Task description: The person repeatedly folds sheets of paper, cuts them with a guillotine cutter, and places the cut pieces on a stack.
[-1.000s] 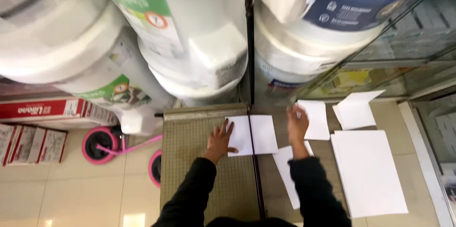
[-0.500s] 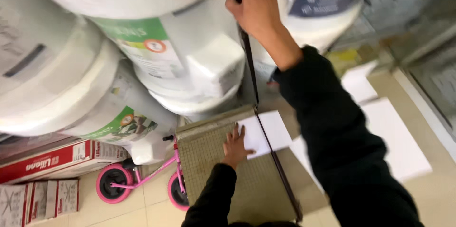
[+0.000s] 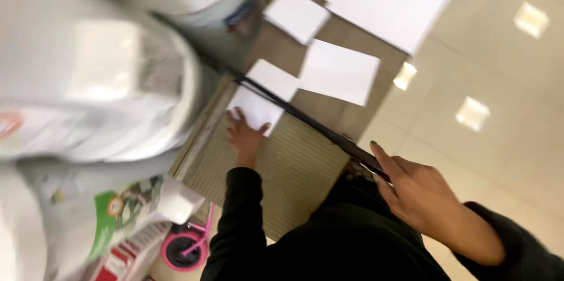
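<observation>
- Paper (image 3: 258, 101) lies on our cutter board (image 3: 282, 169), under the blade arm (image 3: 305, 119).
- Our left hand (image 3: 245, 134) presses flat, fingers spread, on the paper.
- Our right hand (image 3: 420, 193) grips the arm's handle end.

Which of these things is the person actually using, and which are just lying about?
In use: left hand pressing the sheet on the cutter board; right hand on the blade arm.

Lying about: cut sheets, paper stack, white buckets, pink toy bike.
</observation>
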